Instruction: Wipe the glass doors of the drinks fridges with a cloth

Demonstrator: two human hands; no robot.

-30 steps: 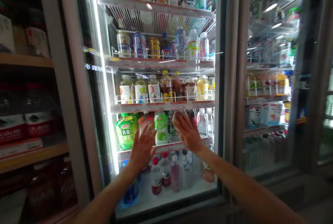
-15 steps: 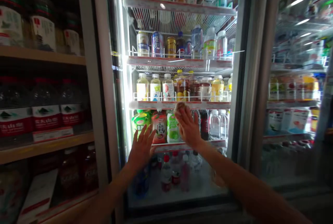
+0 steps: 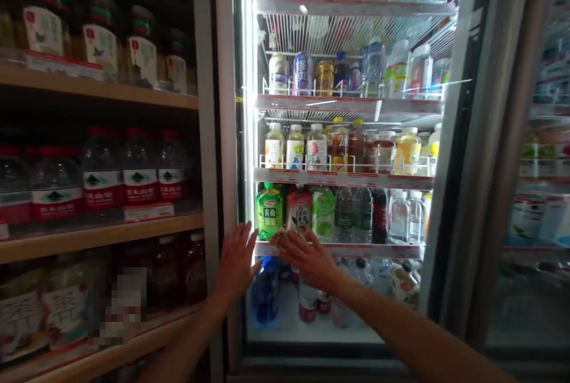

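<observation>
I face a lit glass-door drinks cooler [image 3: 342, 104] with several shelves of bottles and cans. My left hand [image 3: 235, 261] lies flat and open against the door's left frame, fingers spread upward. My right hand [image 3: 306, 258] is open too, fingers stretched left across the glass at the height of the shelf edge [image 3: 338, 249]. Just above both hands stand a green bottle [image 3: 269, 211], a red-labelled bottle [image 3: 298, 211] and a light green bottle [image 3: 323, 212]. A blue bottle [image 3: 265, 291] stands on the bottom shelf between my hands. Neither hand holds anything.
Wooden shelves [image 3: 98, 234] on the left carry large water bottles with red labels [image 3: 102, 175] and jars above [image 3: 98, 38]. A second cooler door [image 3: 534, 181] stands to the right behind a metal frame [image 3: 463, 163].
The view has swung right to left, so the cooler now sits further right. My right hand dropped from the upper shelf edge to the lower one; my left hand slid onto the door frame.
</observation>
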